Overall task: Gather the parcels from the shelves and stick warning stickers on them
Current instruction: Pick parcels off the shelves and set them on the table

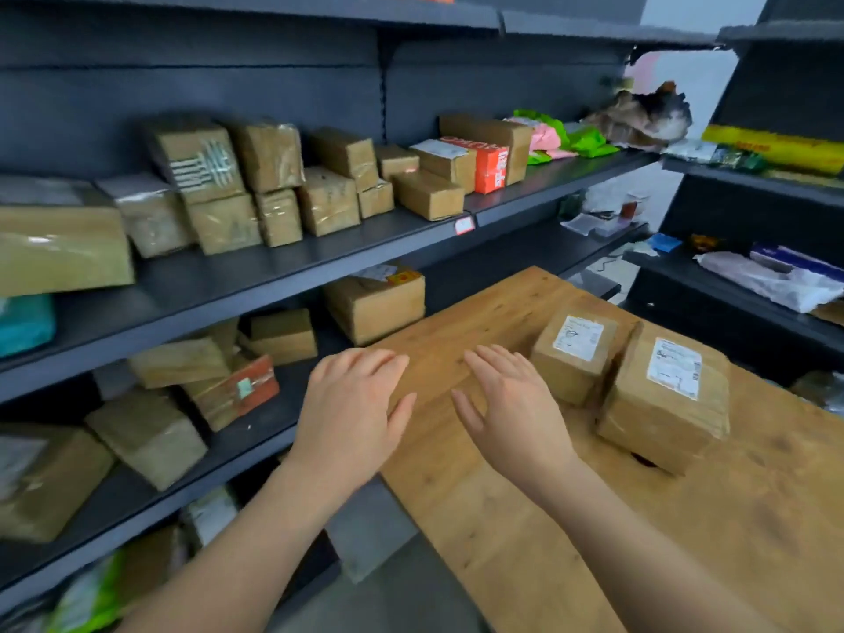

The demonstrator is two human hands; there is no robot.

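Note:
Two brown taped parcels with white labels sit side by side on the wooden table (502, 518): a smaller parcel (575, 354) and a larger parcel (662, 399) to its right. My left hand (356, 408) and my right hand (507, 404) hover over the table's left part with fingers straight, holding nothing. A brown parcel with a yellow sticker (374, 303) stands on the lower shelf just beyond my hands. Several more brown parcels (274, 185) line the middle shelf.
Dark metal shelves (319, 258) run along the left, with tilted boxes (150, 431) on the lower level. An orange box (491, 164) and green and pink bags (561, 137) lie at the far end. Another shelf unit (753, 285) with bags stands at right.

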